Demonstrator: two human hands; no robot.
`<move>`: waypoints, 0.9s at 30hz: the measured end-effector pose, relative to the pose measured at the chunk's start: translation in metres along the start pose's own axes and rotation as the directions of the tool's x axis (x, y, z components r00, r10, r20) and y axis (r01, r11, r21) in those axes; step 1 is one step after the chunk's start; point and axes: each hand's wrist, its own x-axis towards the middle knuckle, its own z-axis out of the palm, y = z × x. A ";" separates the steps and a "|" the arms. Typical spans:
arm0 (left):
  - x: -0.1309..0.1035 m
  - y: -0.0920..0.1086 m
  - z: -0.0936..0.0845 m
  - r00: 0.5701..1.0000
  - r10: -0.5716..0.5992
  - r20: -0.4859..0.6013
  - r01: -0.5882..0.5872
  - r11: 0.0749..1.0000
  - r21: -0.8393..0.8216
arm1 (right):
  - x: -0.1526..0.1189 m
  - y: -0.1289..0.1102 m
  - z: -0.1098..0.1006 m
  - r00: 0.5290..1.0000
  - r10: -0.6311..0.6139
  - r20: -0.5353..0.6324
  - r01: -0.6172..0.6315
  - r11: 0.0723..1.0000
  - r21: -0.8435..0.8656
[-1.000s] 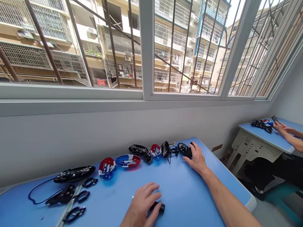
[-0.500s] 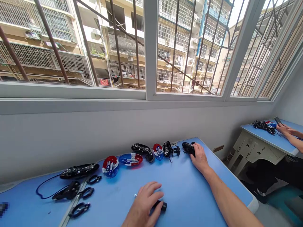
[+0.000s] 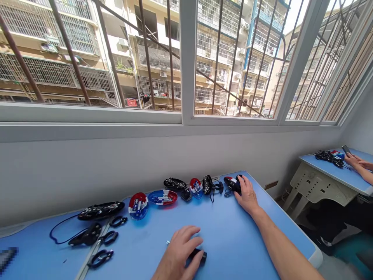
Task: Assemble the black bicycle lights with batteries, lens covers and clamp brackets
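My left hand [image 3: 184,251] rests palm down near the table's front, its fingers curved over a black-handled tool [image 3: 202,257]. A silver tip sticks out past the hand's left side; the middle is hidden. At the far right corner, my right hand [image 3: 246,195] has its fingers closed round a black object with a red end [image 3: 230,180], partly covered by the fingers. A small dark ring-shaped part [image 3: 227,193] lies just below it. Left of that are a black piece with a cord [image 3: 207,184] and a red-and-blue oval piece [image 3: 196,187].
Along the wall edge lie more red-and-blue ovals [image 3: 162,197] and black elongated pieces [image 3: 100,210]. Several black ring clamps [image 3: 100,258] lie left, near a table seam. At right, another person's hands [image 3: 353,158] hold a phone over a second blue table [image 3: 361,182].
The object in my right hand has turned, so its red end now shows, and the small ring-shaped part shows below it. My left hand stays in nearly the same place.
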 end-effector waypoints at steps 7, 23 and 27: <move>0.001 0.003 -0.002 1.000 -0.003 -0.009 0.003 1.000 0.008 | -0.002 -0.003 -0.002 1.000 -0.015 0.018 0.016 1.000 -0.020; 0.010 0.010 -0.015 0.988 0.115 -0.101 -0.106 0.991 0.083 | -0.002 -0.047 -0.047 0.993 -0.110 -0.039 0.114 0.987 0.117; 0.014 0.016 -0.028 0.989 0.132 -0.067 -0.123 0.984 0.132 | 0.008 -0.072 -0.047 0.995 -0.081 0.057 0.074 0.990 0.121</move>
